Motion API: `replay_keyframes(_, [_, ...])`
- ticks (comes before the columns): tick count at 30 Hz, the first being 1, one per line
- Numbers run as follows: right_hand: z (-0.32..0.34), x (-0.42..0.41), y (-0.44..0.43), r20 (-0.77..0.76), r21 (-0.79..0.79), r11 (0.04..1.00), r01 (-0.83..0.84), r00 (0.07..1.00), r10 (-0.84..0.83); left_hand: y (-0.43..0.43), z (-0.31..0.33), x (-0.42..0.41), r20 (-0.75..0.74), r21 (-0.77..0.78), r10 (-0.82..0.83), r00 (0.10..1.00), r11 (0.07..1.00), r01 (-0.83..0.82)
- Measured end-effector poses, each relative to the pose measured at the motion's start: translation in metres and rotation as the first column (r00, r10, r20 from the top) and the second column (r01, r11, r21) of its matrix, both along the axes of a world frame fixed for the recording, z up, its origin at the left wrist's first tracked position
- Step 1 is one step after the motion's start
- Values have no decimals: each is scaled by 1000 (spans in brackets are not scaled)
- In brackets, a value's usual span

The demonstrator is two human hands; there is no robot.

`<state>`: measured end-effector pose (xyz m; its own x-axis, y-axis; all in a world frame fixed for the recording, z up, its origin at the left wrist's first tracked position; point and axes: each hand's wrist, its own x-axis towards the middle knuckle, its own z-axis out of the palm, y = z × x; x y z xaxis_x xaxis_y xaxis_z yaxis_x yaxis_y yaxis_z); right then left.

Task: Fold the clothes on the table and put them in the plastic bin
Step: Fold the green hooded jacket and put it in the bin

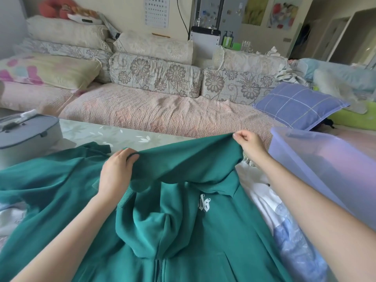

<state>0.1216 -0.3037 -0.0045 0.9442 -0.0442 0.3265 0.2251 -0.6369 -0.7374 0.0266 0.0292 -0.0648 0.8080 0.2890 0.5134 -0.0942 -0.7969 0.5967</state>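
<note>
A teal zip hoodie [183, 231] with a white chest logo lies spread across the table, hood bunched in the middle. My left hand [117, 169] grips a raised fold of its fabric near the centre. My right hand [249, 144] pinches the far edge of the same fold, lifted above the table. A translucent lavender plastic bin [325, 159] stands at the right, beside my right forearm. A white and blue garment [284, 220] lies partly under the hoodie, next to the bin.
A grey case [26, 137] sits on the table's far left. The pale floral tablecloth [114, 135] shows beyond the hoodie. Behind it runs a sofa [162, 110] with cushions and a blue checked pillow [299, 104].
</note>
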Motion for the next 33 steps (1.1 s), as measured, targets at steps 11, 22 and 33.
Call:
replay_keyframes(11, [15,59,51,116,-328,931,161,985,-129,18,-5,30,-71,-41,134,988,990,-138])
replay_keyframes(22, [-56,-13,48,-54,-573,810,-125,992,115,35,-47,1,-518,451,-11,855,846,284])
replay_keyframes(33, [-100,-65,19,27,-866,473,-161,930,366,36,-4,-5,-93,1,163,982,987,-163])
